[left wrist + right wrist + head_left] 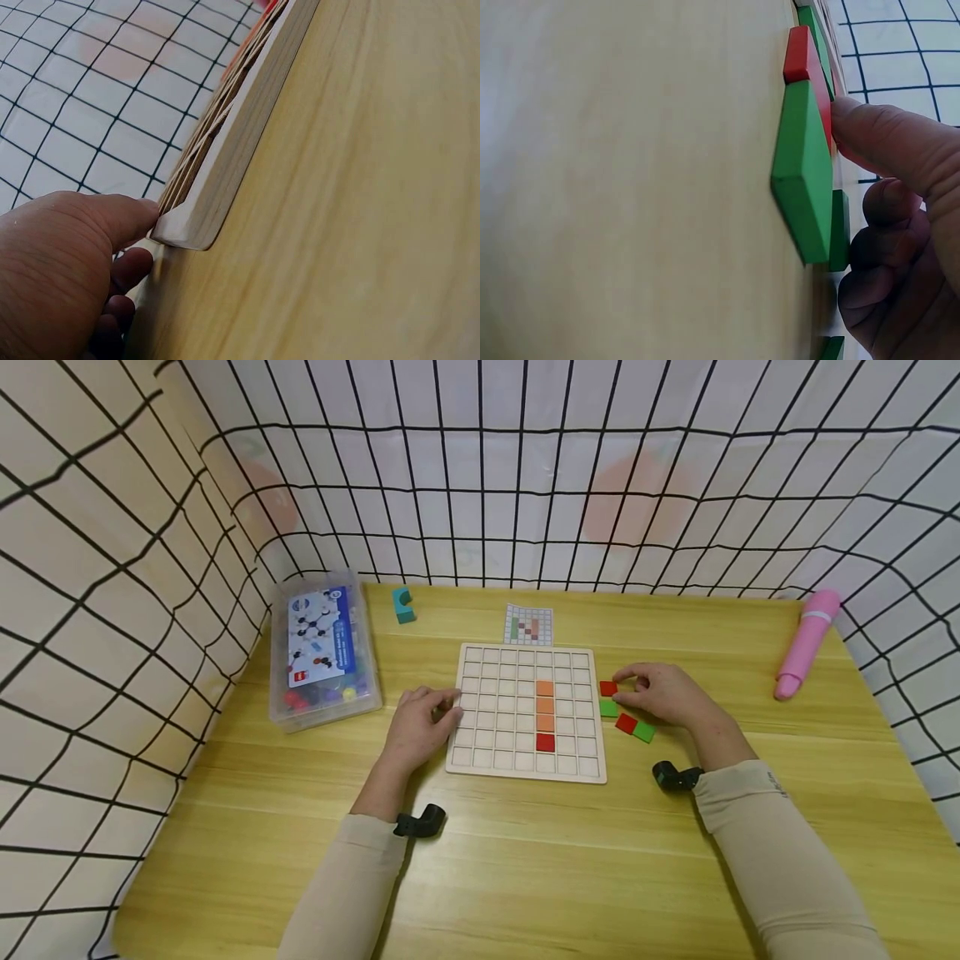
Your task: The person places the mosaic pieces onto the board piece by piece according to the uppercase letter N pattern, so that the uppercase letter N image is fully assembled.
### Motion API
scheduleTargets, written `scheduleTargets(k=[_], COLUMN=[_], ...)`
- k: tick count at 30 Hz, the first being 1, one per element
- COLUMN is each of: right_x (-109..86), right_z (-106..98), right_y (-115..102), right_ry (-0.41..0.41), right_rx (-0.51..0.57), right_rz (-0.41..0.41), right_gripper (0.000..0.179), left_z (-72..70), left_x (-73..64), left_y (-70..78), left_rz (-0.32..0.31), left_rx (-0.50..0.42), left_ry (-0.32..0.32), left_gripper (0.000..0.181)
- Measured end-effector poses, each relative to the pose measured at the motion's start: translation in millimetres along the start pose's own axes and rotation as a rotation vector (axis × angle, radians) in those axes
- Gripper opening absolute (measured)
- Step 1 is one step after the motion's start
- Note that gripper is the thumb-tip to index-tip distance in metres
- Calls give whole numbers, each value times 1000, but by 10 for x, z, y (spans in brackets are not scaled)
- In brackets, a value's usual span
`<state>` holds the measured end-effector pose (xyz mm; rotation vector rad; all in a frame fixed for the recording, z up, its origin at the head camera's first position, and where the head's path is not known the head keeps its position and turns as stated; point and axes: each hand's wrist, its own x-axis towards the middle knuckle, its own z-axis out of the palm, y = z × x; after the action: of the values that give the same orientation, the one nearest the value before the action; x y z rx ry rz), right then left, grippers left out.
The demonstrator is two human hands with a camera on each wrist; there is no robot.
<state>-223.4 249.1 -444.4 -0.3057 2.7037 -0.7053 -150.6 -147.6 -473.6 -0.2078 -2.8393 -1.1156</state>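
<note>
A wooden grid board (510, 771) lies mid-table, with three orange squares (545, 705) and a red square (545, 742) in one column. At the board's left edge is my left hand (420, 727), thumb and index fingertips touching the rim; in the left wrist view its thumb meets the board's corner (184, 227). Right of the board, my right hand (663, 695) has thumb and index fingertips at opposite sides of a red tile (607, 688). Just below lie a green tile (608, 708), another red tile (626, 723) and another green tile (799, 165).
A printed pattern card (528, 625) lies behind the board. A clear plastic box (322, 635) and a teal block (403, 605) are at the back left, a pink cylinder (807, 643) at the far right. Black wire mesh (480, 485) surrounds the table's back and sides.
</note>
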Motion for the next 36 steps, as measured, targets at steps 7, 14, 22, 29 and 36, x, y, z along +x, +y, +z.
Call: scheduleTargets(k=[7, 14, 22, 29, 36], right_x=[-10, -44, -113, -228, -291], right_z=[0, -22, -58, -57, 31], right_y=[-14, -42, -95, -261, -487], right_ry=[-2, 0, 12, 40, 59], right_rx=[-24, -1, 22, 81, 120], right_rz=[-4, 7, 2, -10, -58], right_gripper=[34, 36, 43, 47, 33], left_z=[8, 19, 17, 17, 12], left_x=[5, 13, 12, 10, 14], left_y=[-7, -21, -22, -28, -21], left_rz=[-6, -11, -6, -4, -6], left_rx=[7, 4, 3, 5, 6], left_ry=[-6, -9, -5, -3, -4], left_gripper=[35, 34, 35, 35, 35])
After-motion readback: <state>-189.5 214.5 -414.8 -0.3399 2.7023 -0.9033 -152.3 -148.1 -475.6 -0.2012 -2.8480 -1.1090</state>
